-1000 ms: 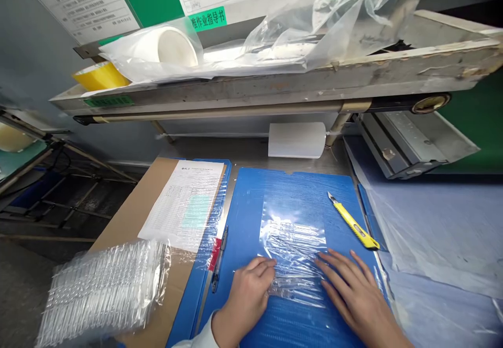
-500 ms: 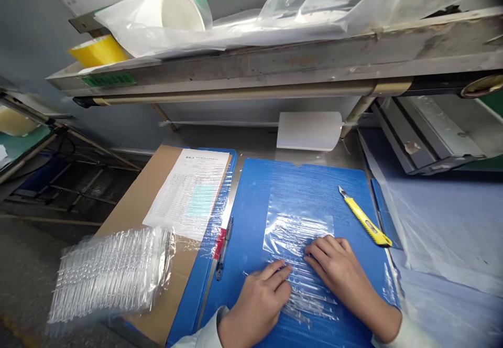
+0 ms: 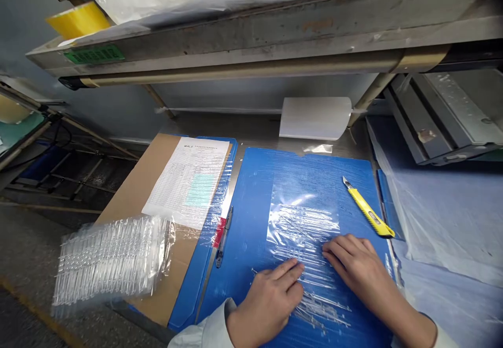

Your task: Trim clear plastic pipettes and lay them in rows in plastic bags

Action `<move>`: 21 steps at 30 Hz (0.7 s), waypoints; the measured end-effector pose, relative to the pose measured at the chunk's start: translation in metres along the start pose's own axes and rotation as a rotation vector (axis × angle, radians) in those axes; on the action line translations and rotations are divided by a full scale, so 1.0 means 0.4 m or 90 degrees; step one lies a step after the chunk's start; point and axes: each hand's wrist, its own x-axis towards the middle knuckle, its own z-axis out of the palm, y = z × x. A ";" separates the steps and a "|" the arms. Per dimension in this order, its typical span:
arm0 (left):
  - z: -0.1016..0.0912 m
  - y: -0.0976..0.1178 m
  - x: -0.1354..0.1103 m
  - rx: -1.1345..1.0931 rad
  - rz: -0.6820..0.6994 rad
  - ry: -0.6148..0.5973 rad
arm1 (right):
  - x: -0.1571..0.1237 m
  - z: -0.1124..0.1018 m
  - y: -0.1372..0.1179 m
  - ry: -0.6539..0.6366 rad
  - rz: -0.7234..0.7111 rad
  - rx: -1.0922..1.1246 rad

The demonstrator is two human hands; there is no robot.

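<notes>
Atop blue board (image 3: pixel 243 222), left hand (image 3: pixel 267 306), right hand (image 3: pixel 361 269) flat on clear film (image 3: pixel 302 232), fingers (image 3: pixel 288 273) open, right edge (image 3: pixel 387 253) near.

The blue corrugated plastic board (image 3: pixel 236 232) looked matt, the clear plastic film (image 3: pixel 302 227) on it was glossy, and the metal shelf edge (image 3: pixel 275 39) was rough with many scratches.

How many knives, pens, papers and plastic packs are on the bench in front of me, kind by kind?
Snap-off utility knife: 1
Pen: 1
Printed form: 1
Clear plastic packs of thin tubes: 2
Total: 5
</notes>
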 end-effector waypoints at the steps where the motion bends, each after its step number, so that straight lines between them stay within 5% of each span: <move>1: 0.000 0.002 0.000 -0.001 -0.006 0.001 | -0.001 0.002 0.000 -0.003 0.003 -0.006; 21: 0.033 0.039 0.008 -0.032 0.036 0.001 | -0.033 -0.003 0.020 0.005 0.012 0.023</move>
